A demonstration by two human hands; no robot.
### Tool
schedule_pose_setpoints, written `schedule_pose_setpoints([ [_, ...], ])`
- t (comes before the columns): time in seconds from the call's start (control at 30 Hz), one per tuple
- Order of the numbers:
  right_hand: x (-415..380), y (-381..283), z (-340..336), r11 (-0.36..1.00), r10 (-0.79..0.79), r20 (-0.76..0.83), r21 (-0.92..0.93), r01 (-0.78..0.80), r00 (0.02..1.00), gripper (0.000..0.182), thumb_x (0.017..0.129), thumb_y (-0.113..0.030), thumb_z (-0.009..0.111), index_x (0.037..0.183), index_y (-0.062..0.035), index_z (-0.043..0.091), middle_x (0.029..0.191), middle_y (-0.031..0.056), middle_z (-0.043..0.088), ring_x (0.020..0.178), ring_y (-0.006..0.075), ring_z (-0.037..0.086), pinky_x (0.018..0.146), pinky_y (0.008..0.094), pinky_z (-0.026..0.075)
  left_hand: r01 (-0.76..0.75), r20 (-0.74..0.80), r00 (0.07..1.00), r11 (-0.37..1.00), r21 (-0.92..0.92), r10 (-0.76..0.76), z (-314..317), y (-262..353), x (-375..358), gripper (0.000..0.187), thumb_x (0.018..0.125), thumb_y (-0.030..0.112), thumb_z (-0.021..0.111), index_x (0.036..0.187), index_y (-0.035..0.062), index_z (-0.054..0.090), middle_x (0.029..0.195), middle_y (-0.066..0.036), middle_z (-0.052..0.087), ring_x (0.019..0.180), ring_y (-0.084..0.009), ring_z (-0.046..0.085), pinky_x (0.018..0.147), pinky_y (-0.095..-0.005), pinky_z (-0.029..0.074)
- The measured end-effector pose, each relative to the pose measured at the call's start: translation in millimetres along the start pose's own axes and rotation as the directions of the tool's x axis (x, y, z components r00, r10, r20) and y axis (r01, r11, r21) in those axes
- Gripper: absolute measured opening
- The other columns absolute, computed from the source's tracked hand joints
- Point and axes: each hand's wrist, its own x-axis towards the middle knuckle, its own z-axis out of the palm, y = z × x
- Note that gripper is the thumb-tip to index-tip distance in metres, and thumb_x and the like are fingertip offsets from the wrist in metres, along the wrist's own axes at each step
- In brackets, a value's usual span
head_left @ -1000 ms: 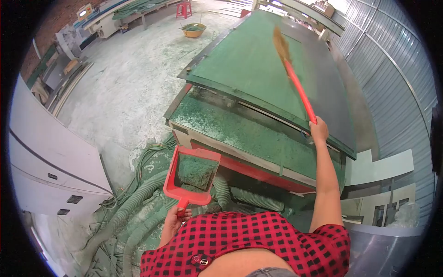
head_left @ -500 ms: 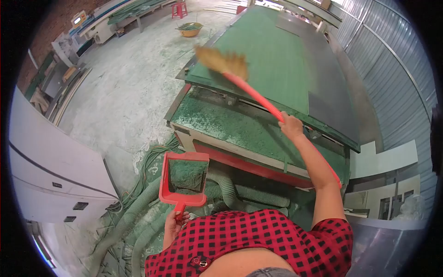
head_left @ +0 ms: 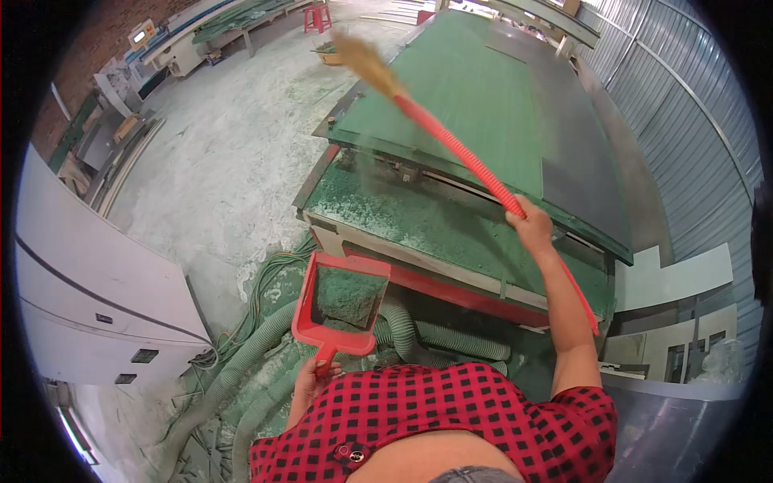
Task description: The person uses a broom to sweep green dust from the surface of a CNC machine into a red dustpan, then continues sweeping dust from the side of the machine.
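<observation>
In my right hand [head_left: 531, 225] I grip the long red handle of a broom [head_left: 460, 153]. Its straw-coloured head, a little blurred, is raised over the far left corner of the green board [head_left: 451, 80] and points away from me. My left hand [head_left: 312, 377] is closed round the short handle of a red dustpan [head_left: 336, 341], low in front of my body. Green dust and chips [head_left: 348, 296] lie in the pan. Below the board, a ledge [head_left: 419, 217] of the machine is coated with the same green dust, and some dust hangs in the air at its left end.
Ribbed hoses [head_left: 266, 342] and cables run over the floor under the dustpan. A pale cabinet [head_left: 97, 290] stands at left. A basin [head_left: 328, 55] and a red stool [head_left: 317, 18] are on the dusty floor behind. Corrugated metal wall [head_left: 684, 105] borders the right.
The broom head has swung up and away, lifting off the board's near left area. My right hand moved slightly right and nearer. The dustpan shifted right and a little up.
</observation>
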Motion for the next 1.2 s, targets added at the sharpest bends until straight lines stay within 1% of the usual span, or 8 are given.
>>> schedule_pose_setpoints([
  [0.03,10,-6,-5,0.994,0.111,0.027,-0.005,-0.111,0.993,0.040,0.075,-0.031,0.061,0.111,-0.0146,0.057,0.092,0.0161,0.063,0.088,0.0348,0.059,0.075,0.0437,0.046,0.006,0.000,1.000,1.000,0.003,-0.006,1,3,-3,0.035,0.080,0.013,0.051,0.111,-0.0032,0.046,0.091,-0.020,0.062,0.077,-0.0293,0.064,0.072,-0.0407,0.053],
  [0.33,113,15,48,0.910,0.322,0.009,-0.278,-0.307,0.947,0.027,0.078,-0.023,0.055,0.100,-0.0094,0.060,0.091,0.0160,0.064,0.088,0.0352,0.060,0.076,0.0458,0.046,-0.004,-0.111,0.994,0.996,-0.092,-0.006,-12,-6,-38,0.041,0.079,0.018,0.052,0.112,-0.0042,0.046,0.095,-0.019,0.061,0.080,-0.0281,0.061,0.073,-0.0398,0.053],
  [0.37,118,13,61,0.912,0.320,0.011,-0.274,-0.305,0.947,0.027,0.078,-0.023,0.055,0.100,-0.0094,0.060,0.091,0.0160,0.064,0.088,0.0352,0.060,0.076,0.0458,0.046,0.060,-0.018,0.998,0.995,-0.081,-0.062,-48,-20,-19,0.043,0.078,0.019,0.052,0.114,-0.0040,0.046,0.095,-0.017,0.062,0.082,-0.0277,0.061,0.074,-0.0399,0.052],
  [0.57,118,-12,113,0.941,0.137,0.136,-0.328,-0.086,0.981,0.026,0.079,-0.025,0.055,0.099,-0.0079,0.057,0.092,0.0165,0.063,0.089,0.0347,0.060,0.076,0.0462,0.047,0.072,-0.079,0.995,0.994,0.076,-0.066,-64,-21,-14,0.039,0.078,0.021,0.052,0.108,-0.0050,0.051,0.095,-0.016,0.062,0.083,-0.0257,0.061,0.076,-0.0379,0.051],
  [0.73,81,-36,95,0.937,-0.093,0.310,-0.293,0.188,0.946,0.034,0.079,-0.029,0.059,0.106,-0.0091,0.053,0.091,0.0163,0.063,0.089,0.0354,0.059,0.076,0.0457,0.047,0.102,-0.048,0.994,0.991,0.089,-0.098,-64,-21,-14,0.037,0.078,0.022,0.053,0.103,-0.0053,0.053,0.094,-0.015,0.063,0.084,-0.0249,0.061,0.076,-0.0371,0.051],
  [0.83,41,-15,84,0.950,-0.212,0.229,-0.181,0.256,0.950,0.036,0.079,-0.032,0.058,0.108,-0.0119,0.054,0.089,0.0149,0.062,0.087,0.0346,0.059,0.073,0.0448,0.046,0.149,-0.081,0.986,0.987,0.053,-0.145,-23,-9,-31,0.036,0.079,0.024,0.053,0.100,-0.0053,0.055,0.092,-0.014,0.063,0.082,-0.0246,0.061,0.075,-0.0363,0.051],
  [1.1,-86,25,9,0.999,-0.042,0.055,-0.003,0.042,0.998,0.038,0.078,-0.033,0.060,0.110,-0.0146,0.055,0.086,0.0163,0.062,0.082,0.0342,0.059,0.070,0.0431,0.046,0.064,-0.161,0.986,0.992,0.111,-0.045,41,-9,-39,0.037,0.085,0.030,0.048,0.098,-0.0037,0.056,0.087,-0.013,0.063,0.076,-0.0236,0.060,0.072,-0.0363,0.050],
  [1.2,-132,48,-23,0.998,0.032,-0.080,0.050,-0.028,0.996,0.038,0.077,-0.031,0.060,0.111,-0.0139,0.057,0.087,0.0155,0.062,0.083,0.0342,0.059,0.070,0.0425,0.046,0.061,-0.014,0.998,0.980,0.187,-0.060,32,-15,-15,0.034,0.086,0.028,0.047,0.096,-0.0025,0.057,0.087,-0.013,0.064,0.077,-0.0232,0.061,0.072,-0.0358,0.050],
])
